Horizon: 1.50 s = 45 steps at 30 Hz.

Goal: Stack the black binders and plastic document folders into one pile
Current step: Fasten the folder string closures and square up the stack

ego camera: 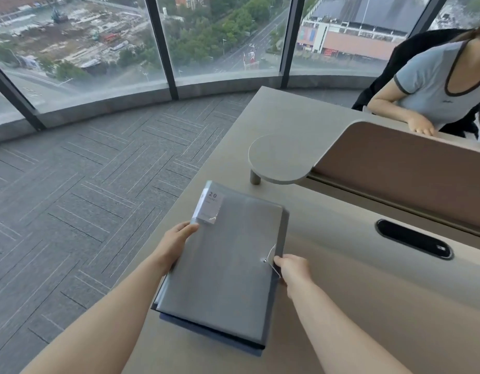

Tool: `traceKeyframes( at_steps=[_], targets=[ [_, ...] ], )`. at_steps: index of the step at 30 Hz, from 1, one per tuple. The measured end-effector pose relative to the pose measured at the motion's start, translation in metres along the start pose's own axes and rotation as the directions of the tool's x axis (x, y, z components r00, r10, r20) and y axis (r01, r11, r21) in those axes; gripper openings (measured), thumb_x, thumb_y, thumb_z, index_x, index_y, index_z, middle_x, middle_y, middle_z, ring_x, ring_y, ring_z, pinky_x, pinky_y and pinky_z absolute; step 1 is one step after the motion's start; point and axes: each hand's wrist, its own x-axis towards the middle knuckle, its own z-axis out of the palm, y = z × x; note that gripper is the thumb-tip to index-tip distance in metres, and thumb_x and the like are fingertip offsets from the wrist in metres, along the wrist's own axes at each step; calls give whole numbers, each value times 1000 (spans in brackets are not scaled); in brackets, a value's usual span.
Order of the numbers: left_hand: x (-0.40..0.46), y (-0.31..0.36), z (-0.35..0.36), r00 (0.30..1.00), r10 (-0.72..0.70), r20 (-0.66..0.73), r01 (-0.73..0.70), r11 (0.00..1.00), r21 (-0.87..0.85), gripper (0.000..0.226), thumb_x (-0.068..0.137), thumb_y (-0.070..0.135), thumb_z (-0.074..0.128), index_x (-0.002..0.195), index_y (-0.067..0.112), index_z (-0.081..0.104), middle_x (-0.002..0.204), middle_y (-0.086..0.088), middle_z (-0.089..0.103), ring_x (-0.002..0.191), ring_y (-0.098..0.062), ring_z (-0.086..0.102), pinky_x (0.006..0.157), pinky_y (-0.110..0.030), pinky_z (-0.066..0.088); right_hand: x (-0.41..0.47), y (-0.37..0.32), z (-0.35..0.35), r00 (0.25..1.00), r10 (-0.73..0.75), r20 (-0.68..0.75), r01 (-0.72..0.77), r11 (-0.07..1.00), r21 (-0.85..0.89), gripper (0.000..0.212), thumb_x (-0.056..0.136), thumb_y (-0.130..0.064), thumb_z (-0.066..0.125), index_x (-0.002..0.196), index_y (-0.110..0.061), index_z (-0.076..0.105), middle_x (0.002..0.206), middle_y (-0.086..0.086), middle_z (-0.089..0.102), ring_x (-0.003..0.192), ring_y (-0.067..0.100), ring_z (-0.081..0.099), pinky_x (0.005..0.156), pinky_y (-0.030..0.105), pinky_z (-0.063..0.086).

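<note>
gripping a grey folder (228, 265) marked "20" atop the pile on the desk (368, 306), left hand (176, 242) and right hand (294, 269) fingers clasping its edges

We get one head-worn wide-angle view, looking forward and steeply down from above the near edge of the desk (355, 306), close over both forearms, with the carpet (85, 198) at left, the curved window wall (163, 44) bowed along the top, no second view.

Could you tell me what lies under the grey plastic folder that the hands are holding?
Under the grey folder, dark binder edges stick out at the near and left sides. Their number and covers are hidden.
</note>
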Motion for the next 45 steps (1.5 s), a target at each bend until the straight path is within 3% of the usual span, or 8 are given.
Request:
traceKeyframes(
  at_steps=[13, 19, 25, 29, 34, 37, 40, 45],
  targets=[
    [51, -2, -10, 999, -41, -9, 41, 999, 13, 27, 94, 25, 62, 118, 17, 70, 109, -6, 75, 98, -24, 71, 78, -33, 57, 32, -3, 34, 997, -36, -66, 29, 995, -100, 12, 75, -10, 63, 65, -6, 56, 62, 7, 46, 58, 20, 34, 55, 28, 27],
    [59, 1, -5, 999, -33, -22, 35, 997, 67, 25, 96, 24, 58, 117, 18, 69, 102, -2, 74, 83, -15, 70, 66, -26, 54, 35, -4, 39, 997, -31, -72, 19, 987, -160, 20, 80, -9, 61, 64, -16, 52, 57, 4, 47, 43, 21, 36, 43, 22, 27],
    [63, 3, -2, 1000, -16, -14, 17, 990, 138, 22, 96, 25, 57, 113, 25, 70, 111, -5, 73, 102, -22, 69, 91, -37, 54, 36, -2, 44, 988, -74, -137, 47, 980, -191, 8, 80, -10, 63, 74, -6, 64, 65, 6, 60, 57, 28, 53, 58, 34, 46],
    [63, 2, -2, 1000, 2, -16, 1, 979, 204, 15, 91, 35, 57, 92, 40, 71, 105, 2, 74, 102, -21, 70, 97, -44, 53, 38, -3, 45, 987, -89, -137, 57, 973, -224, 9, 78, -13, 62, 80, -7, 69, 74, 8, 71, 71, 34, 69, 74, 44, 59],
    [64, 2, -2, 999, 18, -46, -2, 946, 325, 36, 73, 56, 50, 100, 43, 71, 105, 6, 74, 101, -21, 68, 96, -45, 53, 38, -5, 43, 987, -97, -131, 57, 957, -284, 9, 77, -13, 62, 78, -6, 67, 66, 5, 65, 67, 32, 68, 68, 38, 56],
    [60, 4, 2, 997, 32, -65, -3, 916, 401, 39, 76, 54, 46, 103, 38, 68, 103, 4, 72, 99, -21, 66, 88, -37, 52, 35, -7, 45, 986, -104, -128, 57, 943, -328, 13, 74, -11, 60, 62, -13, 54, 60, 7, 55, 54, 26, 51, 55, 33, 44],
    [59, 4, 4, 996, 46, -80, -5, 894, 448, 42, 76, 52, 43, 104, 33, 68, 102, -1, 72, 97, -23, 64, 81, -35, 47, 34, -8, 48, 982, -120, -143, 62, 932, -356, 20, 69, -8, 58, 60, -16, 42, 58, 6, 43, 53, 22, 39, 55, 29, 30],
    [63, -2, 2, 994, 61, -91, -10, 877, 481, 32, 90, 44, 48, 111, 30, 68, 104, -3, 71, 99, -25, 63, 79, -34, 45, 35, -8, 52, 980, -126, -153, 46, 896, -441, 17, 72, -13, 60, 66, -16, 45, 61, 5, 50, 57, 26, 46, 50, 28, 28]
  ],
)
